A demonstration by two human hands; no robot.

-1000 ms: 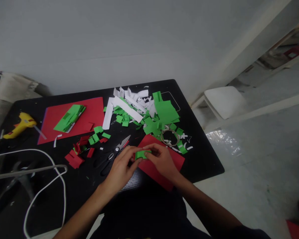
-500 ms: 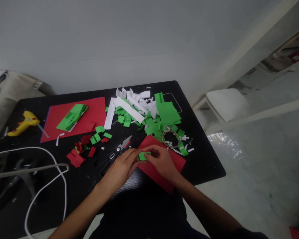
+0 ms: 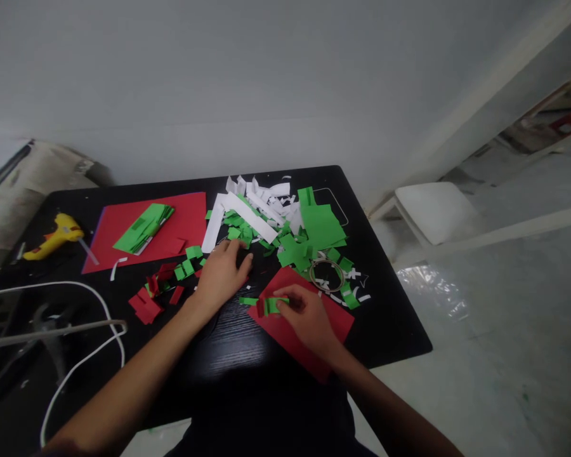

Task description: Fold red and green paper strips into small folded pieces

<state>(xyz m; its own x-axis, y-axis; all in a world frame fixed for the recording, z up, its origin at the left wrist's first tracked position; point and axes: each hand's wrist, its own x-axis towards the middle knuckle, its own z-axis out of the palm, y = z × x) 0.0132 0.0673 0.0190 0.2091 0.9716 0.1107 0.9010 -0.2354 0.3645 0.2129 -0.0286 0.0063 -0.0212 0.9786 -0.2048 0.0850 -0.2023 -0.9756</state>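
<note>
My right hand [image 3: 310, 317] pinches a folded green paper strip [image 3: 276, 304] above a red sheet [image 3: 309, 336]. A small folded red piece [image 3: 260, 308] and a thin green piece [image 3: 248, 301] show at its left end. My left hand [image 3: 223, 273] is stretched out over the table with thumb and fingers apart. Its fingertips are beside small green paper pieces [image 3: 235, 233] at the edge of the scrap pile. The scissors are hidden, with my left hand and forearm over where they lay.
White paper strips [image 3: 252, 216] and green sheets [image 3: 321, 225] lie at the back. A metal ring [image 3: 327, 275] rests on scraps at right. Left are folded red pieces [image 3: 145, 306], a large red sheet [image 3: 118, 225], a yellow glue gun [image 3: 57, 237] and a white cable [image 3: 83, 284].
My left hand has let go of the green paper and moved up and left toward the scraps. My right hand keeps the strip, now showing red and green folds.
</note>
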